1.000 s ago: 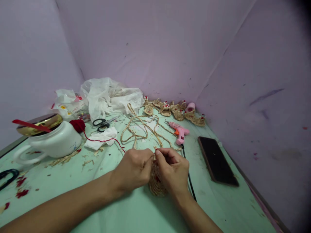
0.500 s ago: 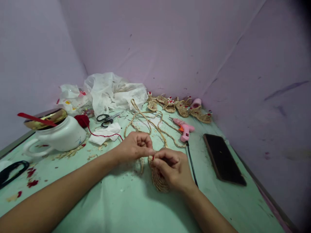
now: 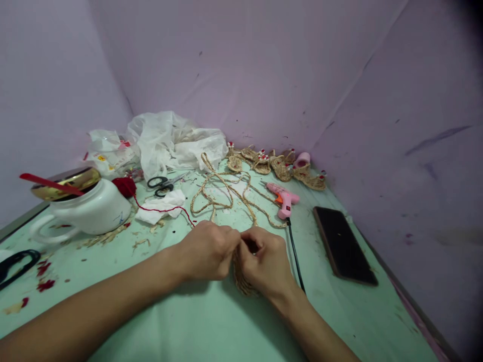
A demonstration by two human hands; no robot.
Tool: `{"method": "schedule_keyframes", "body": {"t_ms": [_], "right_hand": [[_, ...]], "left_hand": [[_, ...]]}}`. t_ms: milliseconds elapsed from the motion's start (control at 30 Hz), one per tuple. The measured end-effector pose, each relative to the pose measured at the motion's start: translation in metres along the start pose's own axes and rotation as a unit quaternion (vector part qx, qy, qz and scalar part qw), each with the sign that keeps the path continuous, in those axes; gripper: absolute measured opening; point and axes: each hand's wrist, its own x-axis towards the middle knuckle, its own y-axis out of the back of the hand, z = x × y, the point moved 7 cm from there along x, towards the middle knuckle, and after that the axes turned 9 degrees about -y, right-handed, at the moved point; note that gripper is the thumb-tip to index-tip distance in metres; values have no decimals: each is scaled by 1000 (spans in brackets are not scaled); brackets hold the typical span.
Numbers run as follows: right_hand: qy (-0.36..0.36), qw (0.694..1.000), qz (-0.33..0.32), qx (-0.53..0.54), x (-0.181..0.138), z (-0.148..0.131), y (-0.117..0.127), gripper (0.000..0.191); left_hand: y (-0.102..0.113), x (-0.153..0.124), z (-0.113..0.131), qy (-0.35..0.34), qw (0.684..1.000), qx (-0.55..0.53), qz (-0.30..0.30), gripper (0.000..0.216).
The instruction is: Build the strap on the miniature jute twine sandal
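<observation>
Both my hands meet at the middle of the green table [image 3: 196,327]. My left hand [image 3: 206,251] is closed, its fingers pinching at the top of a small woven jute piece [image 3: 239,279]. My right hand [image 3: 264,261] is curled round the same piece from the right, hiding most of it. A loose braided jute cord [image 3: 222,193] lies in loops just beyond my fingers. A red thread [image 3: 162,209] runs from a ball of red yarn [image 3: 124,186] toward my left hand.
A pink glue gun [image 3: 284,198] with a black cable [image 3: 295,256] lies right of the cord, a dark phone [image 3: 343,246] beyond it. Black scissors [image 3: 163,183], a white tissue [image 3: 160,211], plastic bags [image 3: 169,143], a white pot [image 3: 90,208] and several small jute sandals [image 3: 279,168] stand behind.
My left hand had lifted off to the left half a second ago; now it is back against my right hand on the jute piece. The view shifted slightly.
</observation>
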Motion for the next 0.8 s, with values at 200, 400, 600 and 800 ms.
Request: {"method": "schedule_keyframes", "body": {"t_ms": [200,400,600,800], "right_hand": [[72,982,-170,26,-5,-10,-12,17],[-91,937,-202,271,-2,8,-18,7],[-225,882,-71,408,3,31,-19,12],[-218,915,1,338,2,33,-11,12]], "left_hand": [[-2,1,-17,55,967,-228,-98,9],[-22,-8,-46,246,787,-566,6,20],[-39,-12,-44,346,670,-636,166,17],[-31,-10,-37,361,749,-516,207,12]]}}
